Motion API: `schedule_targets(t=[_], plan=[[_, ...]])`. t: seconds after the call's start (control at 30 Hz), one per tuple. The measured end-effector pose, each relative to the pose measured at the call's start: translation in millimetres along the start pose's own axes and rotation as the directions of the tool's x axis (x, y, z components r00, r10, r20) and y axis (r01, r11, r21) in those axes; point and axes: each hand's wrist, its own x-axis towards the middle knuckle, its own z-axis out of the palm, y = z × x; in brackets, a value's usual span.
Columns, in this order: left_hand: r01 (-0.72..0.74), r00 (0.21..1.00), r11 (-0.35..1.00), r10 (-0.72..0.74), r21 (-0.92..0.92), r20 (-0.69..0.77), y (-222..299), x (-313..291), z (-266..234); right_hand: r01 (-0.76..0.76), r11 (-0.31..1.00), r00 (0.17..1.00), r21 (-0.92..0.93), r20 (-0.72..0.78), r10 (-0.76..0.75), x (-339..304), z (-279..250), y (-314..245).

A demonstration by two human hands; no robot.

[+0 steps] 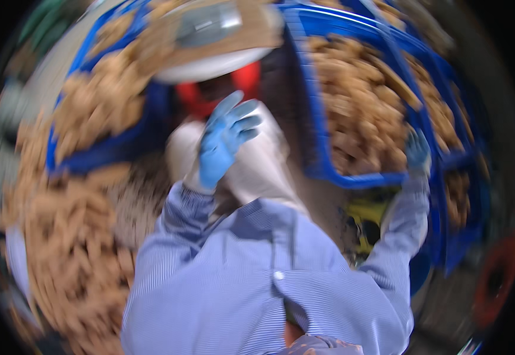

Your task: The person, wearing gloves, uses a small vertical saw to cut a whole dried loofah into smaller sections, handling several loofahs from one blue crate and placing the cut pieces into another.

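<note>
Inside the blue bin (375,179), lumpy tan pieces (358,100) are lying heaped, so it is looking well filled. At its near right corner my gloved right hand (417,151) is hovering or touching; I cannot tell whether it is gripping anything. Left of the bin my left hand (225,142) is hanging open, empty; farther left, rough tan blocks (80,248) are lying loose, outside the bin.

Tan pieces (361,106) blurred, brown board (259,26) cut off above
</note>
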Motion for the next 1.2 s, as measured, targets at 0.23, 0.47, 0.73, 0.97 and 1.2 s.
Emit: schedule_targets(t=[0.23,0.47,0.73,0.97,1.2], plan=[[-0.117,0.755,0.973,0.218,0.200,-0.618,50,-127,-112,-0.146,0.989,0.987,-0.028,0.057,0.148,-36,33,98],[0.488,0.168,0.872,-0.047,0.042,-0.985,-122,-397,-261,-0.134,0.921,0.973,-0.366,0.127,0.192,-63,249,133],[-0.344,-0.333,0.939,-0.131,-0.009,-0.934,-166,-444,-240,-0.064,0.775,0.958,-0.629,0.179,0.224,-40,273,142],[0.962,-0.266,0.001,0.243,-0.274,-0.933,-61,-436,-301,-0.010,0.665,0.953,-0.747,0.194,0.233,-49,301,145],[0.879,-0.253,-0.432,-0.064,-0.201,-0.965,-73,-491,-345,0.031,0.587,0.961,-0.809,0.185,0.204,-63,306,134]])
